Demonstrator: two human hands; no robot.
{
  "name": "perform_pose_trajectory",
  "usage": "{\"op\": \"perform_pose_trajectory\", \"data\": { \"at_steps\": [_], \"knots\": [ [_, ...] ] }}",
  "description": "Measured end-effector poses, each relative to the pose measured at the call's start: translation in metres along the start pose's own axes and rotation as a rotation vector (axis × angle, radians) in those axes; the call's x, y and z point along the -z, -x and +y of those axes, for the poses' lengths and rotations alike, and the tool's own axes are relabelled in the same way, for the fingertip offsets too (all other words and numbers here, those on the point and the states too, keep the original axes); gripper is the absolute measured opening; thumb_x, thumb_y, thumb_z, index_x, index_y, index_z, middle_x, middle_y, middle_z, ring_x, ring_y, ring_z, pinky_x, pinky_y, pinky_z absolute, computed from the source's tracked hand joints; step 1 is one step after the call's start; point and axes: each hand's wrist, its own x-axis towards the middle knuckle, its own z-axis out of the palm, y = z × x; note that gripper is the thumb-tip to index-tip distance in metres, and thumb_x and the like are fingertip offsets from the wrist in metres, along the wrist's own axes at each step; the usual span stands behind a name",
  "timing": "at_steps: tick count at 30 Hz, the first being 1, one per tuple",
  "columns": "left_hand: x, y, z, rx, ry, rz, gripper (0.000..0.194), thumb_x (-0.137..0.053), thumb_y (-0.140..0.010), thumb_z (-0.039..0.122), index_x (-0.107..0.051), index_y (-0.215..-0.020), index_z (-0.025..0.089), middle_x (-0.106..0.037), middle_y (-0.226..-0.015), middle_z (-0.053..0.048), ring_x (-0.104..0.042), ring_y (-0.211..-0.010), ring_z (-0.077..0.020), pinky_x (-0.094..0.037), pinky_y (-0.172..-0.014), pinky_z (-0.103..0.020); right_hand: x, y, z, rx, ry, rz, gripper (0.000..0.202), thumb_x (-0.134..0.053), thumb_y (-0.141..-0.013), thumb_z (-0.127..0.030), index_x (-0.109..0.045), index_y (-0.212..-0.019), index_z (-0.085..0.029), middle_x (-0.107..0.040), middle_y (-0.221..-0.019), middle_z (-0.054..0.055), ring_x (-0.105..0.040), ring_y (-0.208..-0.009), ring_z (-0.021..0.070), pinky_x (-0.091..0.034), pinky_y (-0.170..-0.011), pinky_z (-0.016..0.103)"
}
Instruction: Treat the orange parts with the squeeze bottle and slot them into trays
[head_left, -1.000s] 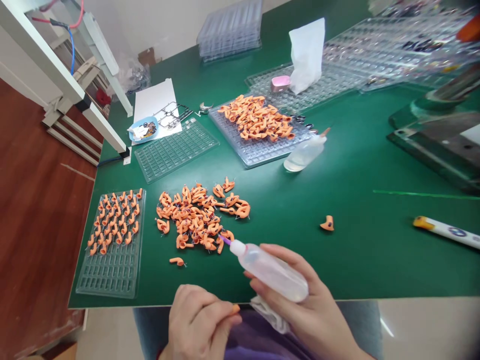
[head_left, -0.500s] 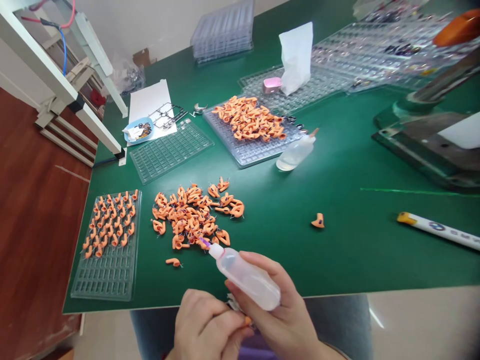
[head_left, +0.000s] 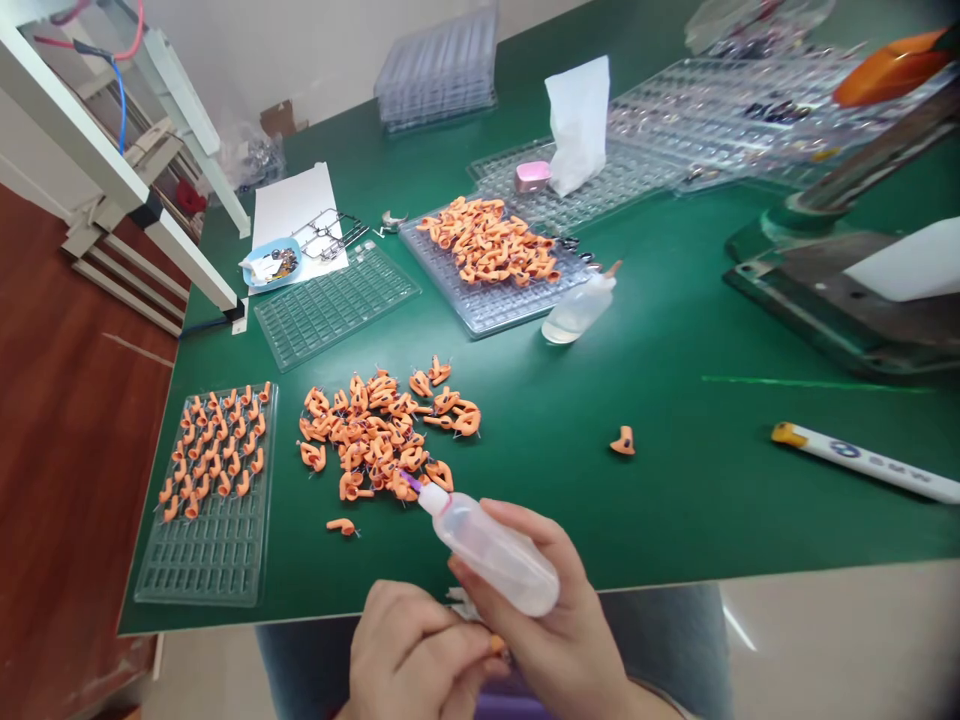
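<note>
In my right hand (head_left: 574, 620) is a clear squeeze bottle (head_left: 499, 555) with a white cap and a thin purple tip, tilted up toward the left. My left hand (head_left: 412, 645) is closed beside it, its fingers pinching a small orange plastic part (head_left: 496, 645), mostly hidden by both hands. A bit of white tissue (head_left: 463, 603) shows between the hands. Beyond the bottle tip lies a loose pile of orange curved parts (head_left: 375, 430) with thin metal pins. One orange part (head_left: 343, 526) lies apart, nearer the table edge.
At left, a clear tray (head_left: 199, 570) holds rows of orange parts. Farther back, another tray (head_left: 480, 318) carries a heap of them, beside a second bottle (head_left: 577, 312). Rightward are a lone orange piece (head_left: 622, 440), a white-and-yellow pen-shaped tool (head_left: 862, 460) and a metal machine base (head_left: 817, 300).
The camera view has shifted slightly, so the table items sit a little farther left. Both hands and the bottle keep nearly the same pose.
</note>
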Motion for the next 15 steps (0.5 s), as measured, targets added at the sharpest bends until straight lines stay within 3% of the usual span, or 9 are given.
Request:
{"op": "perform_pose_trajectory", "data": {
  "at_steps": [4,7,9,13,15],
  "knots": [
    [0.009,-0.003,-0.002,-0.022,-0.060,-0.055,0.009,-0.062,-0.092,0.012,-0.067,-0.099,0.015,-0.066,-0.076,-0.004,-0.059,-0.070,-0.0149,-0.049,-0.063,-0.027,0.008,-0.009,-0.002,-0.077,0.022,0.136,0.040,-0.076,-0.084,-0.016,-0.062,-0.118,-0.032,-0.072,-0.099,0.000,-0.070,-0.072,0.0106,-0.058,-0.063,0.014],
    [0.013,-0.004,-0.003,-0.036,-0.106,-0.094,0.012,-0.063,-0.090,0.007,-0.067,-0.099,0.014,-0.066,-0.077,-0.004,-0.058,-0.072,-0.0152,-0.049,-0.064,-0.027,0.013,-0.005,-0.005,0.001,0.068,0.138,0.043,-0.075,-0.084,-0.013,-0.061,-0.120,-0.030,-0.071,-0.100,0.001,-0.070,-0.069,0.0120,-0.059,-0.060,0.017],
    [0.013,-0.003,-0.004,-0.043,-0.136,-0.097,0.012,-0.061,-0.091,0.005,-0.067,-0.098,0.013,-0.067,-0.077,-0.005,-0.058,-0.072,-0.0155,-0.048,-0.064,-0.028,0.014,-0.001,-0.006,0.128,0.104,0.053,0.051,-0.070,-0.084,-0.006,-0.059,-0.126,-0.031,-0.070,-0.101,0.001,-0.069,-0.068,0.0124,-0.059,-0.059,0.018],
    [0.011,-0.001,-0.005,-0.133,-0.182,-0.121,0.014,-0.057,-0.092,0.005,-0.067,-0.099,0.010,-0.068,-0.079,-0.007,-0.059,-0.074,-0.0165,-0.049,-0.065,-0.029,0.014,-0.006,-0.005,0.359,0.196,-0.247,0.061,-0.056,-0.085,0.003,-0.054,-0.135,-0.031,-0.066,-0.102,0.003,-0.067,-0.081,0.0155,-0.060,-0.068,0.023],
    [0.012,0.000,-0.006,-0.155,-0.198,-0.121,0.014,-0.060,-0.090,0.004,-0.067,-0.100,0.010,-0.068,-0.079,-0.006,-0.059,-0.074,-0.0162,-0.049,-0.065,-0.029,0.017,-0.013,-0.003,0.369,0.251,-0.253,0.059,-0.055,-0.086,0.003,-0.055,-0.135,-0.029,-0.065,-0.104,0.004,-0.066,-0.083,0.0160,-0.059,-0.069,0.024]
  ]
}}
